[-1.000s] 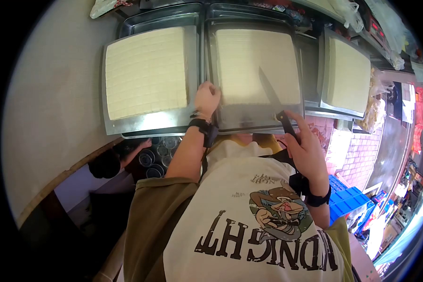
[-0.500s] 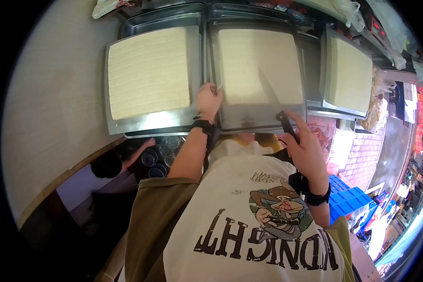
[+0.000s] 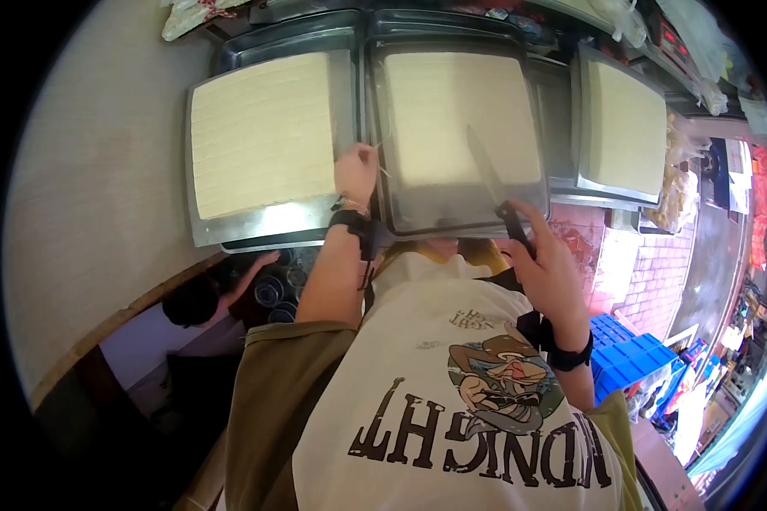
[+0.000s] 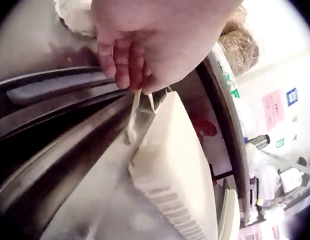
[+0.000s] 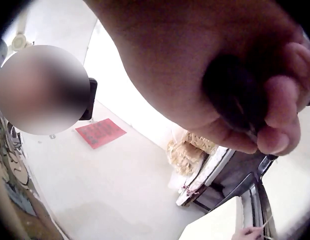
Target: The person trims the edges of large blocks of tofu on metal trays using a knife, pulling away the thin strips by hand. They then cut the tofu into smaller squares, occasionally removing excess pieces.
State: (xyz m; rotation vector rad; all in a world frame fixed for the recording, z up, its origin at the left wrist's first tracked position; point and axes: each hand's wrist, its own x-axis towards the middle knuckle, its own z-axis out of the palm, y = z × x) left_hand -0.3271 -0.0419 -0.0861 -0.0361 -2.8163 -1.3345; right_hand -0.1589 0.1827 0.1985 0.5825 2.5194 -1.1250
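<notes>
The left hand (image 3: 355, 176) is over the adjoining rims of the left and middle trays, its fingertips pinching thin pale strips (image 4: 132, 120) that dangle in the left wrist view. Beside it, a scored white slab (image 3: 264, 136) lies on the left metal tray (image 3: 281, 223). Another white slab (image 3: 452, 111) fills most of the middle tray (image 3: 460, 220). The right hand (image 3: 550, 277) grips a knife by its dark handle (image 3: 515, 226), the blade (image 3: 484, 162) pointing away over the middle slab. In the right wrist view, fingers wrap round the handle (image 5: 235, 92).
A third white slab (image 3: 626, 128) stands on a tray at the right. Plastic bags (image 3: 680, 187) and a scale with red digits (image 3: 673, 38) lie beyond it. Another person's arm (image 3: 247, 277) shows below the left tray; blue crates (image 3: 626, 353) are lower right.
The left hand has shifted left towards the left tray, and thin strips now show at its fingertips. The right hand keeps its grip on the knife; the head view has shifted slightly.
</notes>
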